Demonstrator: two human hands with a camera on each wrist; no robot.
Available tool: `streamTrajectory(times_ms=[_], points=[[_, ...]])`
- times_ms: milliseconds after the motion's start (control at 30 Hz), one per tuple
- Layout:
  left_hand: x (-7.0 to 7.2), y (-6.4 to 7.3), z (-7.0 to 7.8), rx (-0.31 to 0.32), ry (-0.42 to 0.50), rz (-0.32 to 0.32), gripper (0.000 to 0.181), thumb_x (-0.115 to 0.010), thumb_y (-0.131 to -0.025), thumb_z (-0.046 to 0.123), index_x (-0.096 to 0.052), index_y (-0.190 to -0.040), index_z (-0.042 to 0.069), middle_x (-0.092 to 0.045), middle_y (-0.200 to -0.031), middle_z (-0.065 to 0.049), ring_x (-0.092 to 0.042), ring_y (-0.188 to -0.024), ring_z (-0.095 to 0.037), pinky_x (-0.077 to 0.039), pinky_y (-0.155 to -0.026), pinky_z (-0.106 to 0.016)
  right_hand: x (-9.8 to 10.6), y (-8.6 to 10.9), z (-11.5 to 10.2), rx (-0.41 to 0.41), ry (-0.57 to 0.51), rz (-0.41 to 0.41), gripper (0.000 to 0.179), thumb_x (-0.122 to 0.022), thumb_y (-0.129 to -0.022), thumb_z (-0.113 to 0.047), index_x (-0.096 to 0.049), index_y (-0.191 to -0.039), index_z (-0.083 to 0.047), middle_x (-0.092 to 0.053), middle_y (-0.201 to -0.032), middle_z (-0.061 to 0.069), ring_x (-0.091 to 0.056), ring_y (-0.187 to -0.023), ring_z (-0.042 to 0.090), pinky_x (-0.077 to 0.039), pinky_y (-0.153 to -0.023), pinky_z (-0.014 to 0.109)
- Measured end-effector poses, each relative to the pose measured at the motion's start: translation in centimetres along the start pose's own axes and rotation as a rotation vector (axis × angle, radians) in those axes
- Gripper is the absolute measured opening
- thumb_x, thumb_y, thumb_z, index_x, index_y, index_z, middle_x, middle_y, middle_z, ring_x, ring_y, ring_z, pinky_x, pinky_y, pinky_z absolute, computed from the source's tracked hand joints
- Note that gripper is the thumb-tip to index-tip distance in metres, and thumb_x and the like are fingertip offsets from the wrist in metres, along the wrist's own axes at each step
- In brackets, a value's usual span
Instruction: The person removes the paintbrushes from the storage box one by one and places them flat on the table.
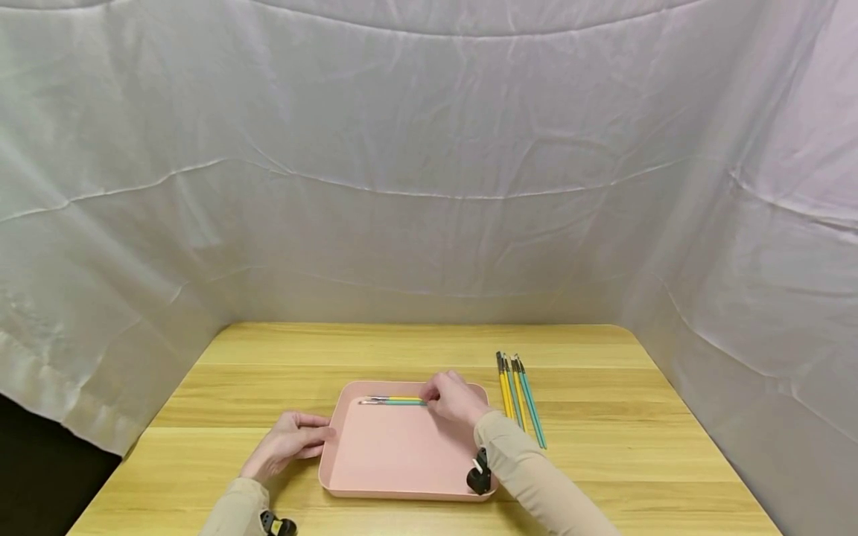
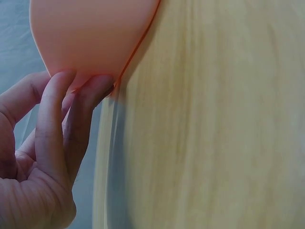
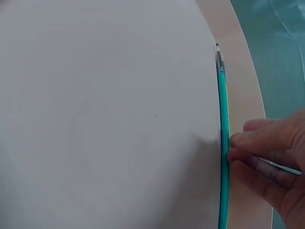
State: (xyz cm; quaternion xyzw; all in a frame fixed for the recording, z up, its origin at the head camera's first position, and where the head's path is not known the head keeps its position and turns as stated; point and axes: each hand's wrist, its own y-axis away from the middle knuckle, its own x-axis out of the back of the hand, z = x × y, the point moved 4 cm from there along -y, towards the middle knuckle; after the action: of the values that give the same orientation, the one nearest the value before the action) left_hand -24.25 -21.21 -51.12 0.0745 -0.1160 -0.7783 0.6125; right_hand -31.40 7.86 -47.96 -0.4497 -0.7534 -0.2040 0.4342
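A pink tray (image 1: pixel 409 469) lies on the wooden table in front of me. My left hand (image 1: pixel 288 444) holds its left edge, with fingertips against the outer wall (image 2: pixel 95 43) and one finger reaching behind the rim. Along the tray's far side lie two paintbrushes side by side, a teal one (image 3: pixel 223 105) and a yellow one (image 1: pixel 409 398), bristle ends to the left. My right hand (image 1: pixel 456 400) reaches over the tray's far right part, its thumb and fingertips pinched together at the teal brush's handle. The handle ends are hidden behind this hand in the head view.
Several more paintbrushes (image 1: pixel 526 398), yellow and teal, lie in a loose bundle on the table (image 1: pixel 623 447) right of the tray, bristles pointing away. A pale grey curtain (image 1: pixel 429 223) surrounds the table at the back and sides.
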Motion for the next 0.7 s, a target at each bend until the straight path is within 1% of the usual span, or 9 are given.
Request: streamTrajectory(times_ms=[67,167,267,367,433,567,700], points=[[0.00,0.01,0.00,0.000,-0.001,0.000,0.040,-0.070,-0.090,0.002,-0.059,-0.120,-0.023,-0.075,-0.092,-0.002,-0.071,-0.080,-0.006,-0.063,-0.072,-0.019,-0.09,0.00,-0.07,0.011,0.016,-0.002,0.025,-0.065,-0.083,0.010,-0.079,-0.097,-0.005,-0.077,-0.094,0.006,-0.067,-0.088,0.017,-0.058,-0.076,0.027],[0.00,0.02,0.02,0.000,-0.004,-0.002,0.041,-0.069,-0.090,0.002,-0.058,-0.121,-0.023,-0.075,-0.093,-0.002,-0.071,-0.081,-0.007,-0.063,-0.073,-0.019,-0.13,0.00,-0.18,0.024,0.033,0.000,0.024,-0.064,-0.082,0.011,-0.078,-0.091,-0.005,-0.076,-0.089,0.005,-0.062,-0.080,0.015,-0.054,-0.069,0.024],[0.01,0.01,0.01,0.000,-0.006,-0.004,0.042,-0.069,-0.090,0.002,-0.057,-0.121,-0.024,-0.075,-0.093,-0.003,-0.071,-0.081,-0.007,-0.063,-0.073,-0.020,-0.09,-0.02,-0.30,0.033,0.050,0.004,0.025,-0.062,-0.080,0.013,-0.077,-0.086,-0.006,-0.074,-0.083,0.003,-0.057,-0.074,0.014,-0.049,-0.065,0.021],[0.01,-0.03,-0.01,-0.001,-0.006,-0.006,0.041,-0.069,-0.091,0.002,-0.057,-0.121,-0.023,-0.075,-0.093,-0.003,-0.071,-0.081,-0.007,-0.063,-0.073,-0.019,-0.07,-0.02,-0.34,0.041,0.055,0.011,0.025,-0.060,-0.077,0.014,-0.076,-0.082,-0.005,-0.071,-0.079,0.001,-0.055,-0.072,0.013,-0.046,-0.064,0.019],[0.01,-0.04,-0.03,-0.001,-0.007,-0.006,0.041,-0.069,-0.091,0.002,-0.057,-0.120,-0.023,-0.075,-0.093,-0.003,-0.071,-0.081,-0.006,-0.063,-0.073,-0.019,-0.10,-0.03,-0.36,0.044,0.056,0.004,0.024,-0.060,-0.075,0.016,-0.073,-0.078,-0.004,-0.067,-0.074,0.001,-0.050,-0.071,0.013,-0.041,-0.062,0.019],[0.02,-0.07,-0.08,-0.001,-0.007,-0.005,0.040,-0.069,-0.091,0.002,-0.057,-0.120,-0.023,-0.075,-0.093,-0.003,-0.071,-0.081,-0.007,-0.063,-0.073,-0.019,-0.18,0.08,-0.38,0.027,0.041,-0.017,0.022,-0.065,-0.075,0.015,-0.073,-0.077,-0.005,-0.067,-0.073,0.001,-0.049,-0.071,0.009,-0.042,-0.062,0.017],[0.05,-0.10,-0.13,0.002,-0.010,0.003,0.040,-0.069,-0.090,0.002,-0.058,-0.120,-0.023,-0.074,-0.093,-0.003,-0.071,-0.082,-0.007,-0.063,-0.073,-0.020,-0.25,0.23,-0.42,0.020,0.037,-0.031,0.021,-0.070,-0.075,0.013,-0.074,-0.081,-0.006,-0.071,-0.078,0.003,-0.054,-0.071,0.008,-0.049,-0.063,0.018]])
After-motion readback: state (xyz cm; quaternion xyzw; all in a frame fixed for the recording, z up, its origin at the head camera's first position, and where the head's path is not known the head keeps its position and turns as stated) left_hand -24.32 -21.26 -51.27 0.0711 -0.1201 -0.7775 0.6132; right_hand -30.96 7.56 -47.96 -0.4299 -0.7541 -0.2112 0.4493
